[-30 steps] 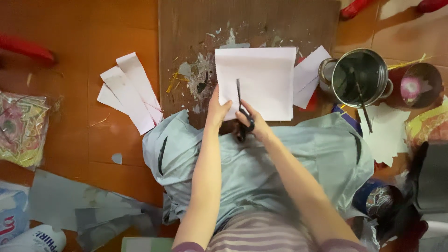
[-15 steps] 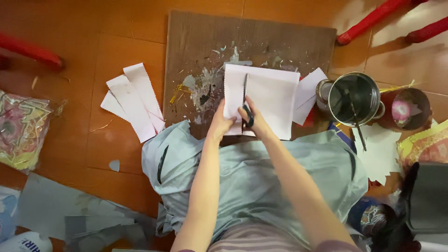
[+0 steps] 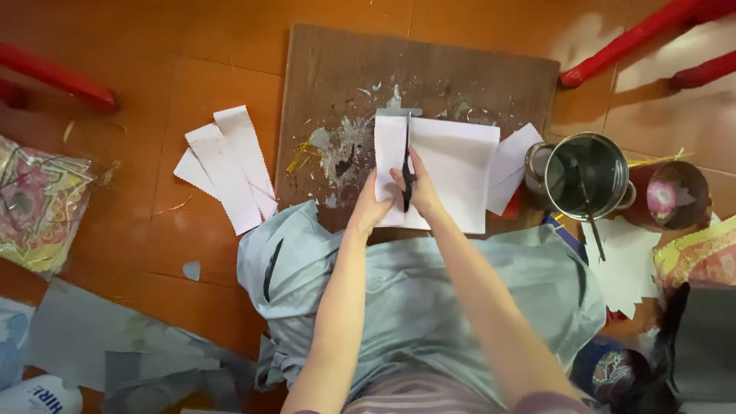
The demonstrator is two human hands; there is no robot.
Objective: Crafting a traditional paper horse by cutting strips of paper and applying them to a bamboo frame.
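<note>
Scissors stand upright in our right hand, the dark blades running up through a white sheet of paper that lies over the near edge of a brown wooden board on the orange tiled floor. Our right-hand fingers are curled closed through the scissor handles; the blades look nearly shut, though we cannot tell exactly. Our left hand pinches the sheet's left part, thumb on top, so the narrow strip left of the cut is held in closed fingers.

Compared with half a second ago, the cut has climbed further up the sheet, and the blade tips now reach close to its far edge. The strip on the left has parted more clearly from the wider piece on the right. Both hands have kept their grip and sit a little farther forward over the board. Since a second ago our view has also swung, so the board sits lower and more to the right in the frame.

Paint flecks and scraps dot the board just left of the sheet. More white paper pieces with zigzag edges lie on the floor to the left, well apart from our hands. A metal pot stands to the right of the sheet, with a smaller white sheet between them. A grey-blue cloth covers our lap under both forearms.
</note>
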